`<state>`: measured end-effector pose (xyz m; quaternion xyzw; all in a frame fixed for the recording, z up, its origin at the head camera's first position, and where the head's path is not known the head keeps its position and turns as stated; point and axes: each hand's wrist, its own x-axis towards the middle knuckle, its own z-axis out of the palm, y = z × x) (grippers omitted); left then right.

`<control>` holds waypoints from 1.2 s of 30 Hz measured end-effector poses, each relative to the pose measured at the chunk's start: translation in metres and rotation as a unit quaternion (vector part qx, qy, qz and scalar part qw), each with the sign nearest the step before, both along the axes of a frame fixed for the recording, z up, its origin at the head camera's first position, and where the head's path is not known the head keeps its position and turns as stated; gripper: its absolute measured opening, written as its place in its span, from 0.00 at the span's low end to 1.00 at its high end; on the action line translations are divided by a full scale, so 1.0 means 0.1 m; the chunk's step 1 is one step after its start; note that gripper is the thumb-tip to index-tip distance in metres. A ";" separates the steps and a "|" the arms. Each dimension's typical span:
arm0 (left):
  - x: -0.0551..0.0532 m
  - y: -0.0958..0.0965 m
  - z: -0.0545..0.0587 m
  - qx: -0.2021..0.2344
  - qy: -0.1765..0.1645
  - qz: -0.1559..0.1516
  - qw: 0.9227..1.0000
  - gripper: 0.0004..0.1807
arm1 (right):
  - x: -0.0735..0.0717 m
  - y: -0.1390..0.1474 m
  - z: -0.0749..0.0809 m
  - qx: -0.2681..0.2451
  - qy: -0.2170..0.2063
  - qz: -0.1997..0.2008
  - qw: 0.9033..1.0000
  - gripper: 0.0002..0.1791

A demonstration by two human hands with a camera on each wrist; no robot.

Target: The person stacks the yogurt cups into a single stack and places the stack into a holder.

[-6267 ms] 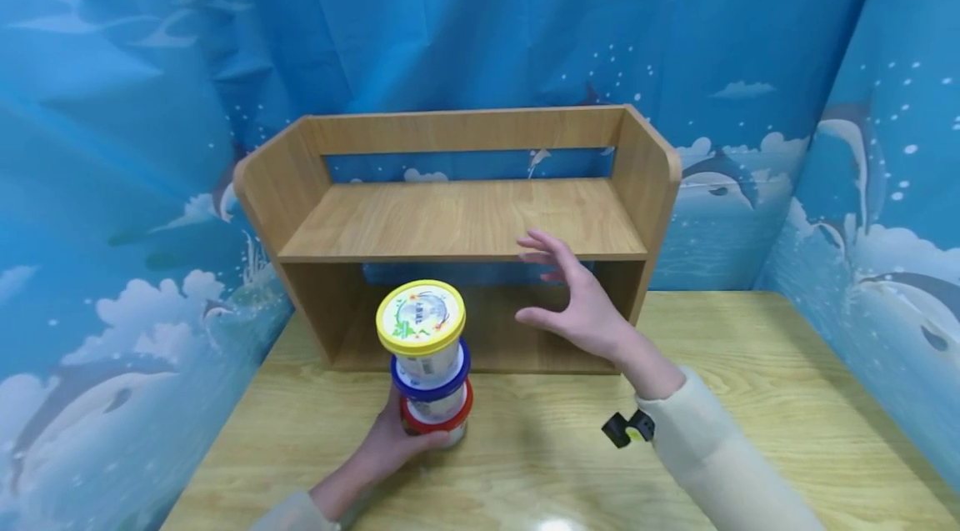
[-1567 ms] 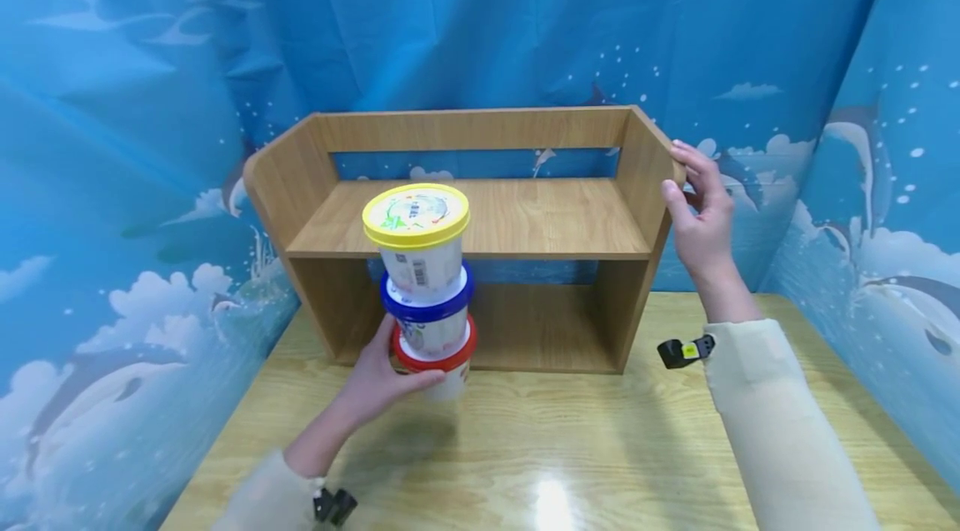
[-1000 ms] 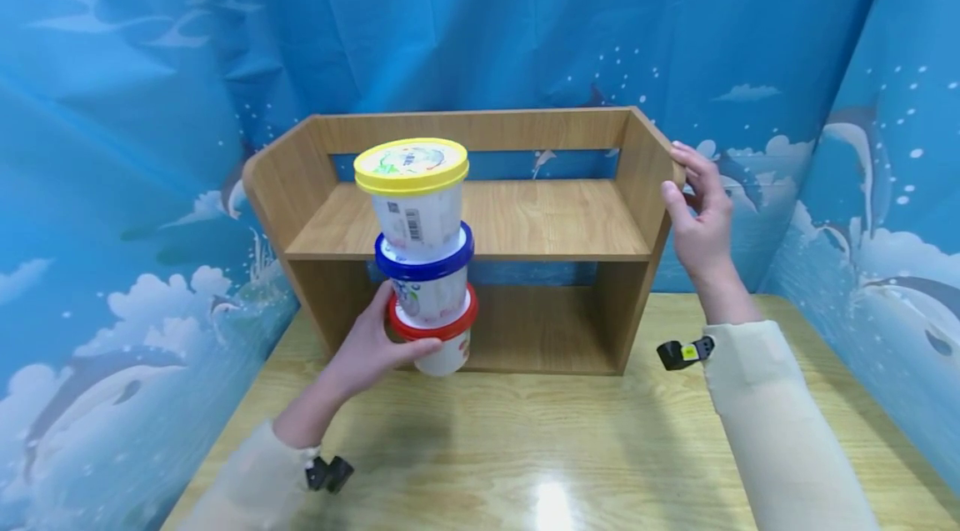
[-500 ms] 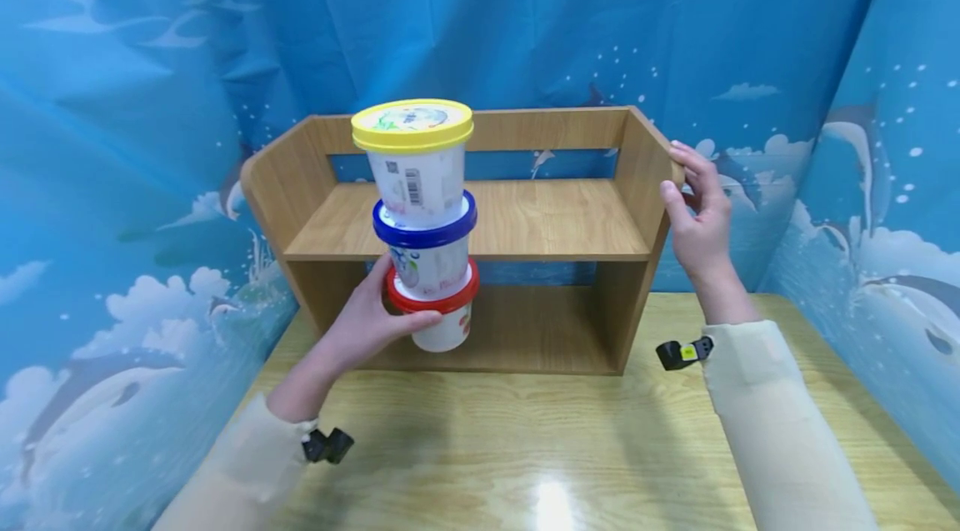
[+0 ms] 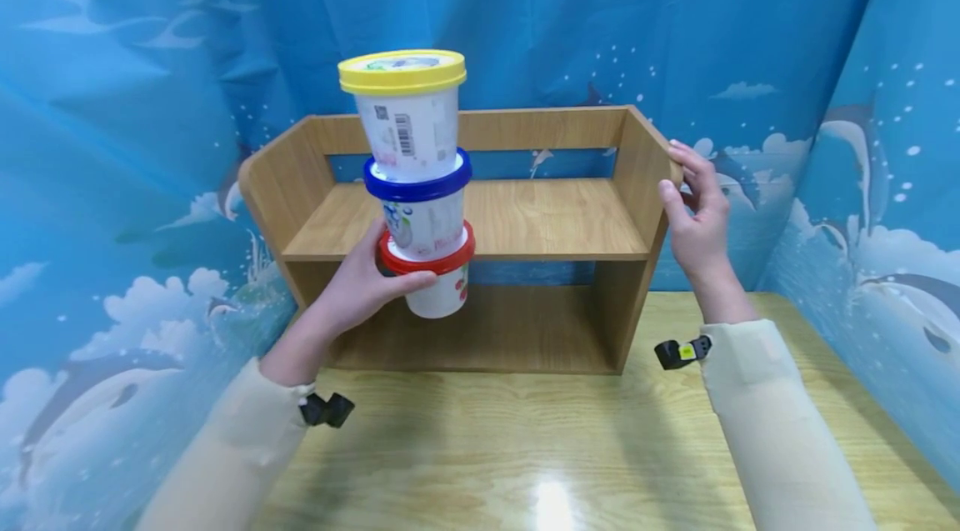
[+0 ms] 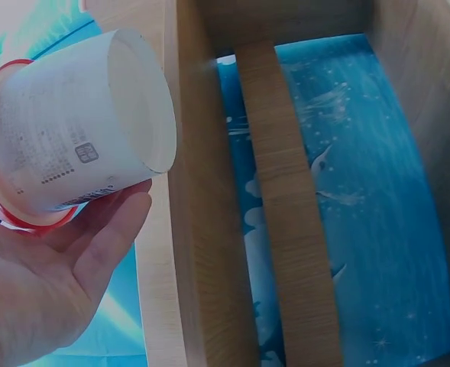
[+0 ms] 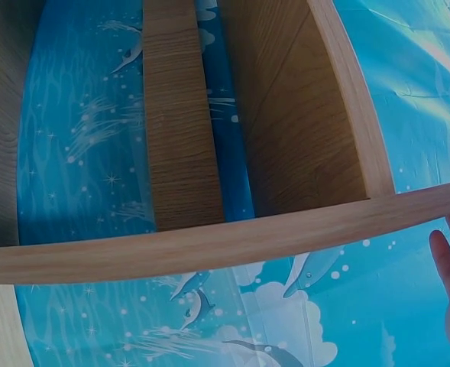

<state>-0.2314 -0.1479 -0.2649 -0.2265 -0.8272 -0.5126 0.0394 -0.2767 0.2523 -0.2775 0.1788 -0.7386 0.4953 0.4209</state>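
Three white tubs stand stacked in the air before the wooden shelf point(image 5: 555, 218). The top tub point(image 5: 412, 131) has a yellow lid, the middle tub point(image 5: 427, 222) a blue lid, the bottom tub point(image 5: 441, 291) a red lid with red fruit printed below it. My left hand point(image 5: 358, 285) grips the bottom tub near its red rim, thumb in front; the stack leans slightly left. In the left wrist view the red-lidded tub point(image 6: 79, 126) shows its base beside the upper board's edge. My right hand point(image 5: 701, 218) holds the front edge of the shelf's right side panel point(image 5: 645, 172).
The two-level shelf stands on a light wooden table point(image 5: 480, 448). A blue curtain point(image 5: 555, 14) printed with dolphins hangs behind and at both sides. Small black cameras point(image 5: 326, 410) are worn at both wrists.
My left hand has lifted the three-tub stack from near the table to the upper board's height. My right hand went from mid-air to the right side panel and has stayed there.
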 end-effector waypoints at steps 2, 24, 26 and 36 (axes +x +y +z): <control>-0.04 0.01 0.03 0.006 0.007 -0.002 1.000 0.45 | 0.00 0.00 0.00 0.001 0.000 -0.001 1.000 0.23; -0.38 0.16 0.26 0.019 0.005 0.027 0.999 0.48 | -0.02 0.01 -0.01 -0.001 0.001 -0.005 1.000 0.22; -0.43 0.17 0.27 0.018 0.001 0.031 0.999 0.49 | -0.02 0.01 -0.01 -0.001 0.001 -0.005 1.000 0.22; -0.64 0.23 0.23 0.033 -0.027 0.050 0.998 0.50 | -0.02 0.00 -0.02 -0.002 -0.004 -0.007 1.000 0.22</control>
